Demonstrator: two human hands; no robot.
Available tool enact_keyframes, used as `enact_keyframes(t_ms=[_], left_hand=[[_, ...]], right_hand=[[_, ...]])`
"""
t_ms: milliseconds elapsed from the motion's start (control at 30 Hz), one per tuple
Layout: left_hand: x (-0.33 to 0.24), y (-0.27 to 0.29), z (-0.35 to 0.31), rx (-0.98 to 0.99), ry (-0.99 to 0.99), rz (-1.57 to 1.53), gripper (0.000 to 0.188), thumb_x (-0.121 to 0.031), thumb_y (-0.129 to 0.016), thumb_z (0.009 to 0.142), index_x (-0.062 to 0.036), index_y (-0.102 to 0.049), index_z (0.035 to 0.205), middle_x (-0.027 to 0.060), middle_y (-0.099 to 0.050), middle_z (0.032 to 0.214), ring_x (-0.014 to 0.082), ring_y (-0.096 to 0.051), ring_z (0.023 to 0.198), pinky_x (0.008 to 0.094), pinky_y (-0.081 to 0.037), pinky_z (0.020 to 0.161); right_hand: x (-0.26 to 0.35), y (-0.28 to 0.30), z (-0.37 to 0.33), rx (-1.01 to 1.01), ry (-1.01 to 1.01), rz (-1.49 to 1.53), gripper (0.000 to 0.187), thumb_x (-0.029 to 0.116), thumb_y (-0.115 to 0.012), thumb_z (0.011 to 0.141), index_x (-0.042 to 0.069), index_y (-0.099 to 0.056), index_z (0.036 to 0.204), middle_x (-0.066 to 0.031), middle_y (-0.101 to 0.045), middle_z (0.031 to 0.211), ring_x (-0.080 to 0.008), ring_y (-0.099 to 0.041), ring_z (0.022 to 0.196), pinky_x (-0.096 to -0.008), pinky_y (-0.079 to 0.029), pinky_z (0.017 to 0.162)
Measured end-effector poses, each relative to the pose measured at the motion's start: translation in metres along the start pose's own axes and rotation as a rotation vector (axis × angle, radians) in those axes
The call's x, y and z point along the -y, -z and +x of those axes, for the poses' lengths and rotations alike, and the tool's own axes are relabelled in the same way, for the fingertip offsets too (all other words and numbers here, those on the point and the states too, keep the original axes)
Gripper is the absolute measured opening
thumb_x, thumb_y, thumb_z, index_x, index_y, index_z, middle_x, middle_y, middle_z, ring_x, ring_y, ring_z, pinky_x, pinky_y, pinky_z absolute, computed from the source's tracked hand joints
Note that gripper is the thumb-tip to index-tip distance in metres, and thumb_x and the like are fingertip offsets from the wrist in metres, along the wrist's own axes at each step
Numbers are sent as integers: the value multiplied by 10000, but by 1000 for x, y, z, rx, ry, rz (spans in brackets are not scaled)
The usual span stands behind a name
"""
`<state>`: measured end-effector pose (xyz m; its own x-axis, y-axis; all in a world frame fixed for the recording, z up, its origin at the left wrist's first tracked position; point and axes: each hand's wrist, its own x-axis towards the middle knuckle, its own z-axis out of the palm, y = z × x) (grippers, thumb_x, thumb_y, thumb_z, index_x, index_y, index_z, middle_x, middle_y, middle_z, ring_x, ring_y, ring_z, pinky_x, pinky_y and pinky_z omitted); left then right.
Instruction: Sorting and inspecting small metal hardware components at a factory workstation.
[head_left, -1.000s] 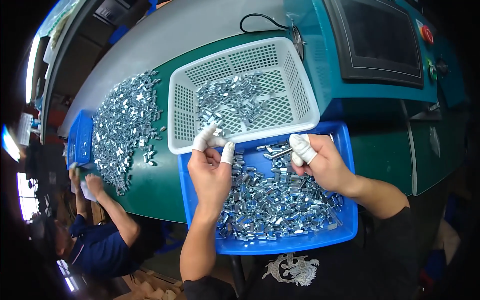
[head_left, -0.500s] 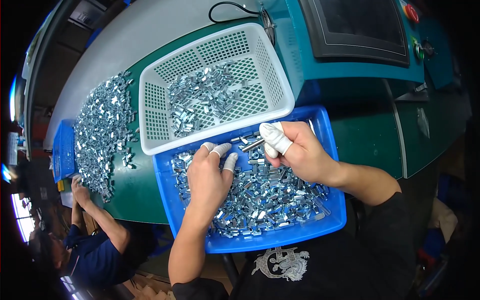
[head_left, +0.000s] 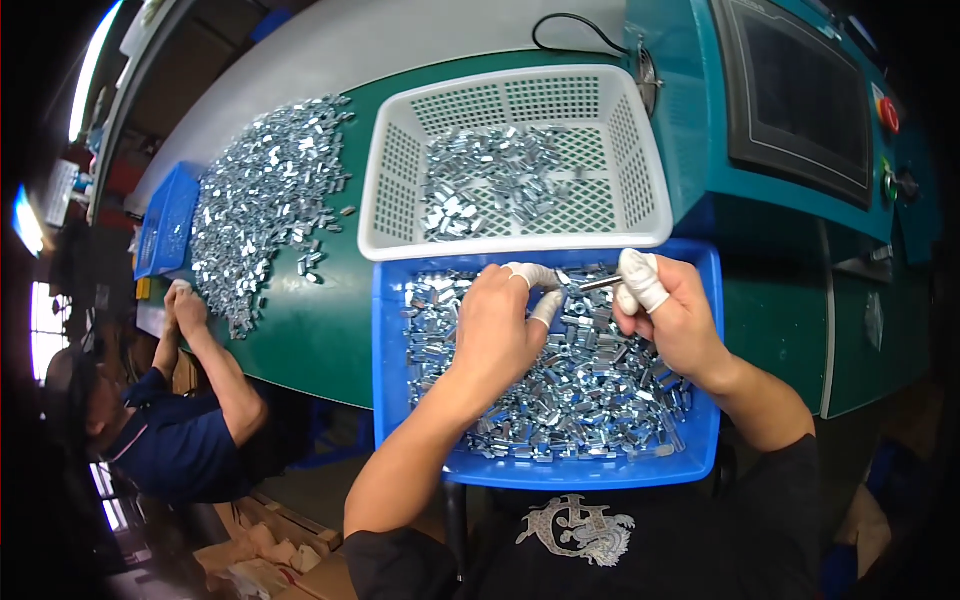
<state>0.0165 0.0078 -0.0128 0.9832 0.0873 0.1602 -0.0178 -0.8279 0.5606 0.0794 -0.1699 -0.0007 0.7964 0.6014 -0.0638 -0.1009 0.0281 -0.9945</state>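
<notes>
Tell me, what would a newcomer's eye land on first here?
Probably the glittering heap of small metal pieces on the green table, left of the white basket. Next comes the blue tub in front of the person, holding many more pieces; over it, the right hand holds a slim metal rod pointing toward the left hand. At upper right stands a teal machine with a dark screen.
</notes>
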Motion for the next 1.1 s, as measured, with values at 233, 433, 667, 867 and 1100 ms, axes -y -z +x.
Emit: enact_keyframes(t_ms=[233, 433, 667, 867, 1100], left_hand=[[-9, 10, -7, -120, -16, -701, 182, -23, -687, 768, -14, -646, 945, 39, -650, 861, 91, -567, 746, 240, -466, 695], [-11, 14, -8, -81, -29, -681, 175, -42, -674, 785, -2, -652, 954, 59, -645, 814, 110, -580, 701, 253, -473, 656], [-8, 3, -15, 12, 157, -1064, 173, -30, -674, 792, 11, -630, 954, 77, -637, 906, 111, -601, 826, 259, -492, 737], [-14, -3, -15, -102, -61, -832, 172, 28, -664, 758, 17, -620, 923, 98, -638, 885, 167, -619, 826, 279, -494, 737], [-22, 10, -7, -194, -100, -559, 223, -89, -680, 767, 11, -606, 953, 69, -623, 824, 121, -575, 702, 254, -472, 640]], right_hand=[[-1, -1, 1, -58, 97, -138, 389, 322, -406, 973, 79, -488, 680, 9, -502, 558, -25, -351, 457, -190, -280, 434], [-5, -2, -1, 0, 93, -180, 363, 319, -425, 968, 68, -512, 721, 4, -509, 569, -25, -351, 461, -189, -282, 436], [-2, -3, -1, 69, 13, -137, 357, 334, -414, 971, 43, -541, 808, -11, -523, 585, -29, -384, 461, -184, -294, 429], [0, -4, -3, 87, -76, -117, 350, 255, -435, 965, 65, -536, 689, 14, -531, 570, -16, -367, 466, -184, -298, 437], [5, -6, -1, 52, -64, 8, 368, 294, -417, 973, 70, -524, 702, 12, -524, 585, -25, -398, 477, -182, -313, 442]])
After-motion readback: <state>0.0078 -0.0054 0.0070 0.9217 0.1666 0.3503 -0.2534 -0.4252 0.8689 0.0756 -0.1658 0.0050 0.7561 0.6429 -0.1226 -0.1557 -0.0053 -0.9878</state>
